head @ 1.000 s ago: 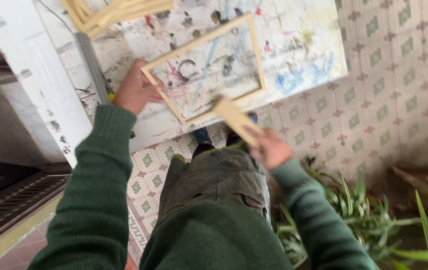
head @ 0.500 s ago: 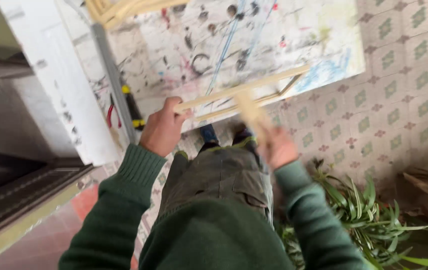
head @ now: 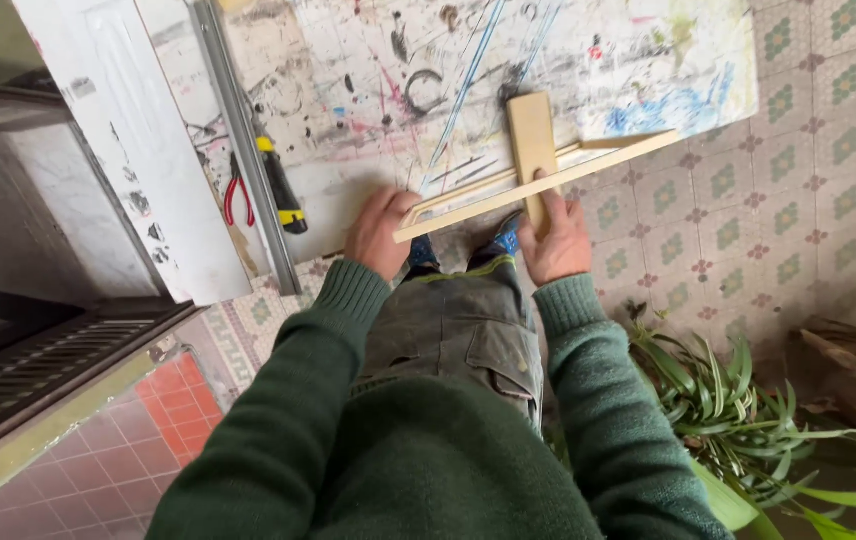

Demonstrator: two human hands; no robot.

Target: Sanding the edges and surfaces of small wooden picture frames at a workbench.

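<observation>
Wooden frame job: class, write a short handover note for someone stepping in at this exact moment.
Left hand: grips the near-left end of the wooden frame.
Right hand: presses a wooden block against the frame.
Frame lies tilted at the edge of the paint-stained board; block rests across it.
Red pliers and a yellow-black tool lie at the left, untouched.
Done: frame and block are in place. Whether joints are fixed cannot be told.
</observation>
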